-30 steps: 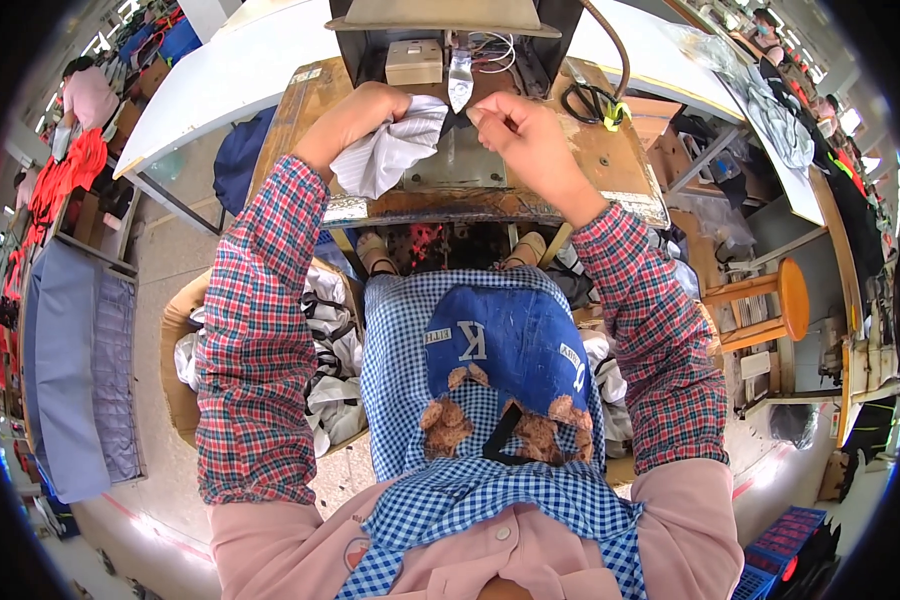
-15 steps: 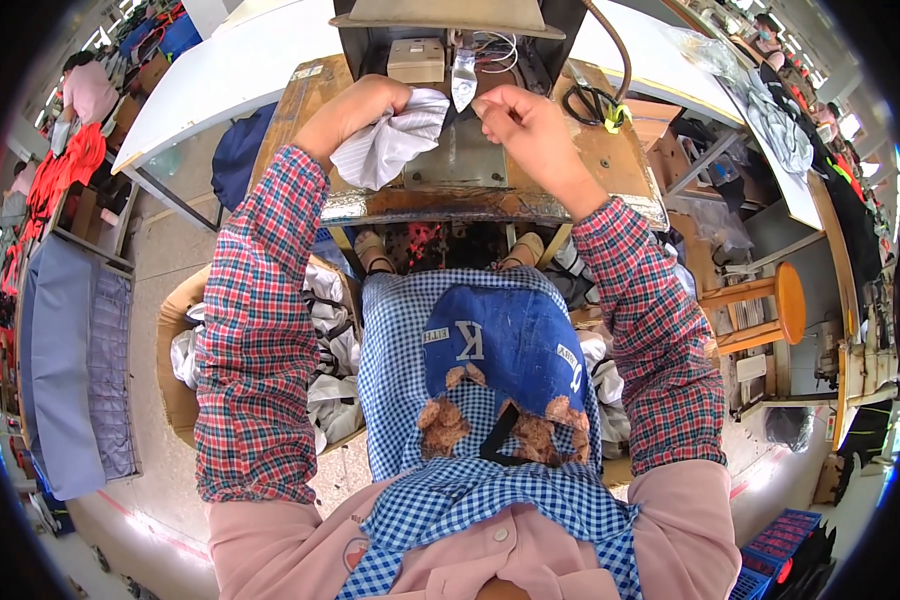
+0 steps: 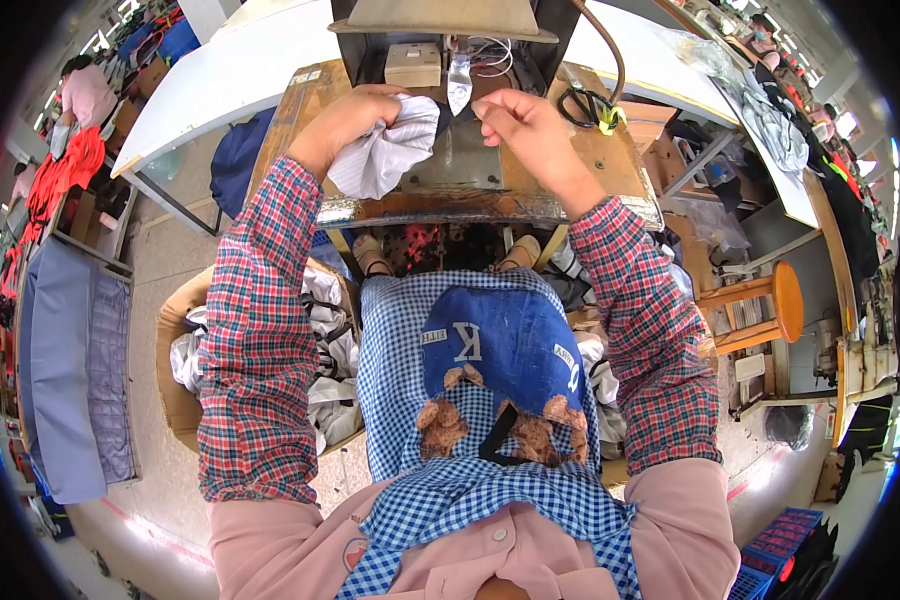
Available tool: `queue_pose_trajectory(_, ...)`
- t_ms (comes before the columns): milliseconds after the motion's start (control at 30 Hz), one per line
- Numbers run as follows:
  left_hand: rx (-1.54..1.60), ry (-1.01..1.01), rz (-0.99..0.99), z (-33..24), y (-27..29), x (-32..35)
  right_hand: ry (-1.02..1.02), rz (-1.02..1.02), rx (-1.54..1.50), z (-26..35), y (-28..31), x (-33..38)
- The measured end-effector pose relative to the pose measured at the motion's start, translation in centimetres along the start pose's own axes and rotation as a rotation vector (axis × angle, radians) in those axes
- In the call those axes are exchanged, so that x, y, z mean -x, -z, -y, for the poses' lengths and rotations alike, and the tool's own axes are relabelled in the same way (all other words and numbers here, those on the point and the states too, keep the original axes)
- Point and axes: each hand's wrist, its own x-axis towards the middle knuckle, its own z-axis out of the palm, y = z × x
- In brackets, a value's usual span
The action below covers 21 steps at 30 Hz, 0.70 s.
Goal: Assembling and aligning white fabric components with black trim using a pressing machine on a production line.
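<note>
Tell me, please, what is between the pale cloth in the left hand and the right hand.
In the head view, a pointed metal part of the machine shows in the gap between the pale cloth and the right hand.

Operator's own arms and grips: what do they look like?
Left grip and right grip are bare hands, no gloves visible. Both forearms wear plaid oversleeves in red, white and dark blue-green, gathered at the ends. Above them, plain pink shirt sleeves. No cables seen.

Head-worn fisheye, facing down, close overhead
</note>
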Motion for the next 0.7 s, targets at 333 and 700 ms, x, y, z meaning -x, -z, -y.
queue_pose_trajectory(333, 0.280, 0.112, 0.201, -1.1, -2.8, 7.1, -0.306, 0.173, -0.533, 1.8, -3.1, 6.1)
queue_pose_trajectory(700, -0.247, -0.356, -0.151, -2.3, -6.9, 12.9, -0.360, 0.172, -0.742, 3.4, -5.7, 10.1)
